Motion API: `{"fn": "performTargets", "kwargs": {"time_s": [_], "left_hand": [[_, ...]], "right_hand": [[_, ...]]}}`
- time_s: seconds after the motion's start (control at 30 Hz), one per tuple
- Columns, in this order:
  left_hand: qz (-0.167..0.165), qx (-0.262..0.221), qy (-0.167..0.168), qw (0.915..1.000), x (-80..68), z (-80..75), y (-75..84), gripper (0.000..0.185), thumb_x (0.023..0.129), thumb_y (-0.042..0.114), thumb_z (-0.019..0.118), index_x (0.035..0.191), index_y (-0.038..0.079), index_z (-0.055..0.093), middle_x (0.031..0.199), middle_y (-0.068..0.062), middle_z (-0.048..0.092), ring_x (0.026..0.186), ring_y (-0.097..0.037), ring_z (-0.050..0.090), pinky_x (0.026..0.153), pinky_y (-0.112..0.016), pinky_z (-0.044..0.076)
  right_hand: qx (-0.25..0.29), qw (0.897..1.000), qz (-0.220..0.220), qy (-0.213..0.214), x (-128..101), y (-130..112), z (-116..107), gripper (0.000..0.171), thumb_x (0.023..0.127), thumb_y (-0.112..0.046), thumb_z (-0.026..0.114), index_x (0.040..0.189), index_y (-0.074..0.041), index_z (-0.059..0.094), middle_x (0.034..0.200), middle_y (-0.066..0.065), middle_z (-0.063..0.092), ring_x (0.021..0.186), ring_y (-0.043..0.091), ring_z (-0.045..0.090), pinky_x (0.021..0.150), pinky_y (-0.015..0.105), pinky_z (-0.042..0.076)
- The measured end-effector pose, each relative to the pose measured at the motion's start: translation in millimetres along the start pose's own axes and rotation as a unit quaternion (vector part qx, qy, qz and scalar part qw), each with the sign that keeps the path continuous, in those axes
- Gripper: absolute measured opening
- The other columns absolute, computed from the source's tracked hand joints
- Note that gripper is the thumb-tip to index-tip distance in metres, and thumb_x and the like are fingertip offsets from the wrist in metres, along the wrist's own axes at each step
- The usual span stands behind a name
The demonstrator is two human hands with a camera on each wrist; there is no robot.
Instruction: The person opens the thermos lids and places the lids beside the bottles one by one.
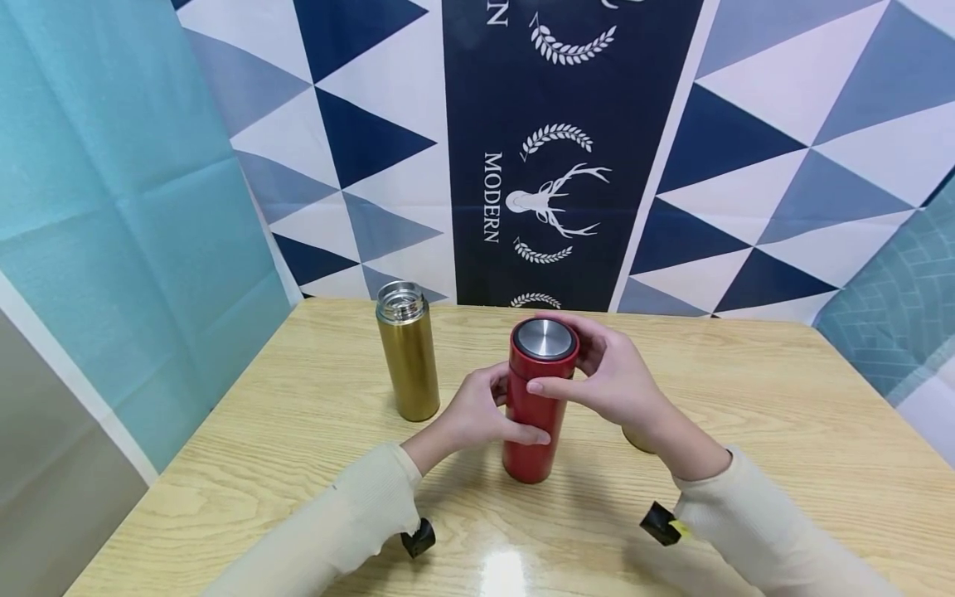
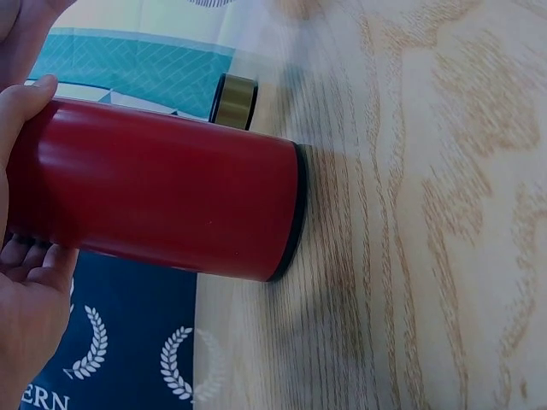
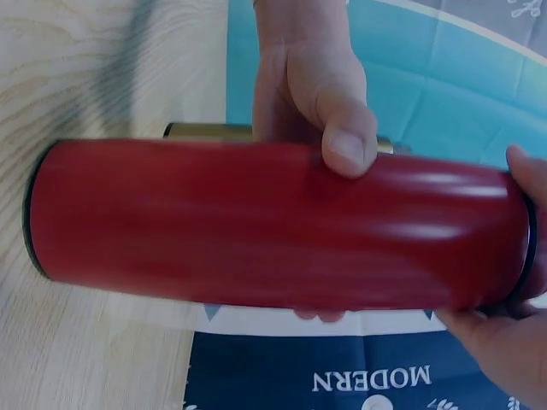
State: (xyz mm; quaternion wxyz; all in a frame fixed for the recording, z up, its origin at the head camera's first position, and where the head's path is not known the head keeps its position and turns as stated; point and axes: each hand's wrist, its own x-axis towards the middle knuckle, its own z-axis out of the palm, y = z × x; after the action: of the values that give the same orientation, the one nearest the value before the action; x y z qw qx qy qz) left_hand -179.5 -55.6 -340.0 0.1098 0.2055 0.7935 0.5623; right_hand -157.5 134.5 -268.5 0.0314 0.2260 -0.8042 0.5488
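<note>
In the head view, a red flask (image 1: 534, 406) is standing upright on the wooden bench (image 1: 783, 431), just below the centre of the frame. Its cap (image 1: 544, 341), red at the rim with a grey metal disc on top, is sitting on the body.

The left hand (image 1: 477, 414) is wrapping around the middle of the red flask from the left side, with the thumb lying across the front and the fingers curling behind. The right hand (image 1: 608, 377) is closing around the cap from the right, with the thumb at the front edge and the fingers reaching around the far side. Both forearms are wearing cream sleeves (image 1: 336, 531) and are entering from the lower edge of the frame.

A gold flask (image 1: 409, 352) is standing upright to the left of the red one, apart from it, with no cap on its steel neck. A gold cap (image 2: 233, 100) is showing in the left wrist view behind the red flask; in the head view it is largely hidden behind the right wrist, at centre right.

In the right wrist view, the red flask is filling the middle of the frame, with the left thumb pressing on its side.

A blue and white patterned backdrop (image 1: 552, 149) is hanging behind the bench across the upper frame.
</note>
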Motion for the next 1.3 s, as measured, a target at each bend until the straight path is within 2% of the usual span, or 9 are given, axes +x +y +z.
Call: {"fn": "performTargets", "kwargs": {"time_s": [0.3, 0.53, 0.6, 0.83, 1.3], "left_hand": [[0.002, -0.004, -0.001, 1.0000, -0.8, 0.1, 0.9, 0.063, 0.069, 0.022, 0.087, 0.124, 0.025, 0.057, 0.121, 0.006, 0.065, 0.108, -0.013, 0.063, 0.099, -0.032, 0.052], [0.002, -0.003, -0.001, 1.0000, -0.6, 0.4, 0.0, 0.062, 0.069, 0.024, 0.086, 0.124, 0.025, 0.057, 0.120, 0.006, 0.065, 0.108, -0.013, 0.063, 0.098, -0.032, 0.052], [0.001, -0.002, -0.001, 1.0000, -0.5, 0.4, -0.3, 0.062, 0.069, 0.024, 0.086, 0.123, 0.025, 0.058, 0.119, 0.006, 0.066, 0.107, -0.012, 0.064, 0.097, -0.031, 0.053], [0.006, 0.000, -0.002, 1.0000, -0.3, -0.3, 0.4, 0.061, 0.068, 0.024, 0.086, 0.122, 0.024, 0.058, 0.117, 0.006, 0.066, 0.103, -0.010, 0.064, 0.094, -0.028, 0.053], [0.007, 0.004, 0.000, 1.0000, -0.1, 0.6, 0.2, 0.060, 0.068, 0.023, 0.087, 0.121, 0.019, 0.059, 0.116, 0.001, 0.067, 0.101, -0.011, 0.065, 0.093, -0.026, 0.053]], "right_hand": [[0.011, 0.998, -0.033, -0.047, 9.7, 11.1, -9.1, 0.070, 0.074, -0.007, 0.081, 0.136, -0.006, 0.049, 0.130, 0.013, 0.059, 0.107, 0.003, 0.063, 0.093, 0.016, 0.052], [0.037, 0.993, -0.057, -0.097, 17.7, 17.6, -17.0, 0.071, 0.075, -0.004, 0.079, 0.137, -0.001, 0.047, 0.124, -0.012, 0.062, 0.111, 0.003, 0.062, 0.095, 0.017, 0.051], [0.052, 0.990, -0.071, -0.115, 20.4, 20.4, -18.9, 0.071, 0.075, -0.002, 0.078, 0.137, 0.001, 0.046, 0.123, -0.015, 0.062, 0.112, 0.004, 0.061, 0.095, 0.018, 0.051], [0.075, 0.976, -0.102, -0.175, 31.2, 26.8, -25.1, 0.068, 0.077, -0.003, 0.077, 0.138, 0.000, 0.046, 0.126, -0.011, 0.063, 0.114, 0.010, 0.061, 0.095, 0.023, 0.053], [0.099, 0.961, -0.083, -0.246, 41.4, 25.3, -33.0, 0.071, 0.076, -0.001, 0.076, 0.140, -0.004, 0.045, 0.131, -0.010, 0.060, 0.117, 0.011, 0.060, 0.097, 0.027, 0.053]]}}
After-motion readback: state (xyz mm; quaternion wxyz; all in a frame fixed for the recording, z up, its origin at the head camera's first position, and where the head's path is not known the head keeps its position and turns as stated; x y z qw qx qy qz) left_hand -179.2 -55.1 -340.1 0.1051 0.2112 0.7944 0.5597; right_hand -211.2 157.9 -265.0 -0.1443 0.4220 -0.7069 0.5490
